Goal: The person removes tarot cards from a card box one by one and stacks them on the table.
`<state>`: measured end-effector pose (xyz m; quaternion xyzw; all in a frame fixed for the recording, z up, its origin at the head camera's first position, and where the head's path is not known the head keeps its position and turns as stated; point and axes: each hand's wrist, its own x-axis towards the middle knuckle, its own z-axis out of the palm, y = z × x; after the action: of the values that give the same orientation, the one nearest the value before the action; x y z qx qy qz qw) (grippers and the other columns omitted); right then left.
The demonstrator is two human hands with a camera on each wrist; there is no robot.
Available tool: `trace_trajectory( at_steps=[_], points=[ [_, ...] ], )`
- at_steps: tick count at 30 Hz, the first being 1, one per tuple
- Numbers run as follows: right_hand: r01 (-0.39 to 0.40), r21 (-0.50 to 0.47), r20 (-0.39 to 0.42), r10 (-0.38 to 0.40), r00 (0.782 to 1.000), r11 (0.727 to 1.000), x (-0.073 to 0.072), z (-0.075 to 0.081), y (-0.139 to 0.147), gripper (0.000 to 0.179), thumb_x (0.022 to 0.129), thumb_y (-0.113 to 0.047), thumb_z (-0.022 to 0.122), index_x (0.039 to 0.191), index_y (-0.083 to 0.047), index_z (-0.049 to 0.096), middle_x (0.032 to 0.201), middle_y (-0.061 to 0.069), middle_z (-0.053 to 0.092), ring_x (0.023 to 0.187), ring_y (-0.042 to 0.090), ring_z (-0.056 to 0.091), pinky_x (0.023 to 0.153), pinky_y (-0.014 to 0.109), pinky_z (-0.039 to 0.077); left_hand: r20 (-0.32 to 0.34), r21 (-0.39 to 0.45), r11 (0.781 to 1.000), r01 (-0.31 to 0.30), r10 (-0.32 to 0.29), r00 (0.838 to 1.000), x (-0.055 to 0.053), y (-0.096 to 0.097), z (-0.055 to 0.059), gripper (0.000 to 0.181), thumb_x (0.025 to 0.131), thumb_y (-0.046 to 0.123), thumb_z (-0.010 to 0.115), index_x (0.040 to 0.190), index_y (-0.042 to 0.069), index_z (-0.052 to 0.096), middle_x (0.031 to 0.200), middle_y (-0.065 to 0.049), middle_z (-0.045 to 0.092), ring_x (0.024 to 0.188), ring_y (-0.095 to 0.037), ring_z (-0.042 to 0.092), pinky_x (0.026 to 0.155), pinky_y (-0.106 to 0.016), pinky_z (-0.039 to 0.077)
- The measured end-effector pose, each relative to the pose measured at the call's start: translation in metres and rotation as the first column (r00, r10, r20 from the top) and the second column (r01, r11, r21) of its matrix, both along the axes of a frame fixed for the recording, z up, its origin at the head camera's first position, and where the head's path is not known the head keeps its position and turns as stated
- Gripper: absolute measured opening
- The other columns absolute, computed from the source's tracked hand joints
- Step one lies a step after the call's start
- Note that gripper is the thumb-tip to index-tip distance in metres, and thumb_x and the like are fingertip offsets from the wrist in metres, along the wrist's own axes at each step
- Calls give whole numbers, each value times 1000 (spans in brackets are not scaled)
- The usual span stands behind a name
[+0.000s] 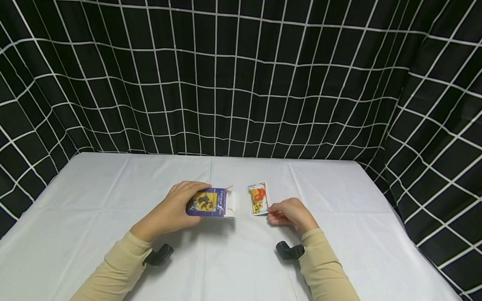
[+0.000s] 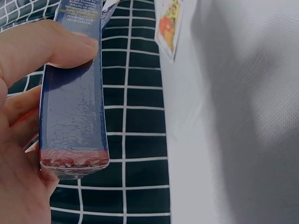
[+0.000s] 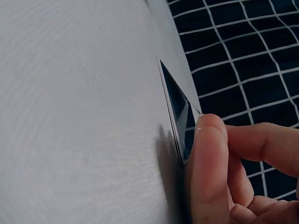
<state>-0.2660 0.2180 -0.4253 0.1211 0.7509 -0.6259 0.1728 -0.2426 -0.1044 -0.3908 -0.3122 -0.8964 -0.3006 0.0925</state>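
Observation:
My left hand (image 1: 175, 209) grips a blue tarot card box (image 1: 206, 202) with a yellow picture on its front, thumb on one long side and fingers over the other. The box lies sideways above the table, its white end flap (image 1: 230, 204) open toward the right. In the left wrist view, the thumb presses the narrow blue side of the box (image 2: 74, 112), near its red-banded end. To the right, tarot cards (image 1: 257, 196) with a red and yellow picture lie in a thin pile. My right hand (image 1: 293, 213) pinches their lower right edge between thumb and fingertips.
A white cloth covers the table (image 1: 241, 259). Black fabric with a white grid (image 1: 241, 83) hangs behind it and along both sides. Dark bands (image 1: 160, 255) are worn at both wrists, over beige sleeves (image 1: 327, 259).

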Motion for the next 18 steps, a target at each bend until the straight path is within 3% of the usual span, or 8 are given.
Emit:
trace_trajectory(
  at_steps=[18],
  points=[
    [18,141,2,-18,1000,990,3,-1,-7,8,78,-2,62,75,4,58,50,1,57,41,6,54,45,20,49,12,1,1000,2,-2,1000,3,0,3,74,64,18,76,132,17,48,130,-1,53,121,-21,43,104,-44,28]
  ],
)
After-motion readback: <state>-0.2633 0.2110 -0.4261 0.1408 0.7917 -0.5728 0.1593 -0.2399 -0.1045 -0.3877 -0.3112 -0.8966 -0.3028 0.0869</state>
